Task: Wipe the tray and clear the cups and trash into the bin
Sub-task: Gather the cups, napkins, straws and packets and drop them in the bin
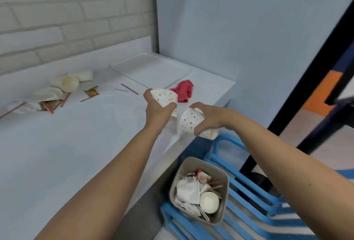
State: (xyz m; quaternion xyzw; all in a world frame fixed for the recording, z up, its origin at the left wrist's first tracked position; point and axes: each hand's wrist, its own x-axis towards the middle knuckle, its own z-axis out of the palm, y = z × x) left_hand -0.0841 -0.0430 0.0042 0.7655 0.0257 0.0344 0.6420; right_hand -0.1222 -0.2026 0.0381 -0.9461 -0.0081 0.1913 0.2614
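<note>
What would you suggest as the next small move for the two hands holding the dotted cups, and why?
Probably swing both loads down over the bin and let go. The left hand grips the left hand's cups and the right hand grips the right hand's cups by the table edge, and the open bin sits just below on the blue chair.

You hold two dotted cups: a left cup [164, 97] in your left hand [156, 108] and a right cup [188, 121] in your right hand [208, 118]. I can't tell if more are nested beneath them. Beyond your left hand are one tray [153, 69] and one red cloth [183, 91]. Left of it are at least four pink straws [129, 88] and one clear gold wrapper [92, 91]. Below your right hand is one bin [193, 163].
</note>
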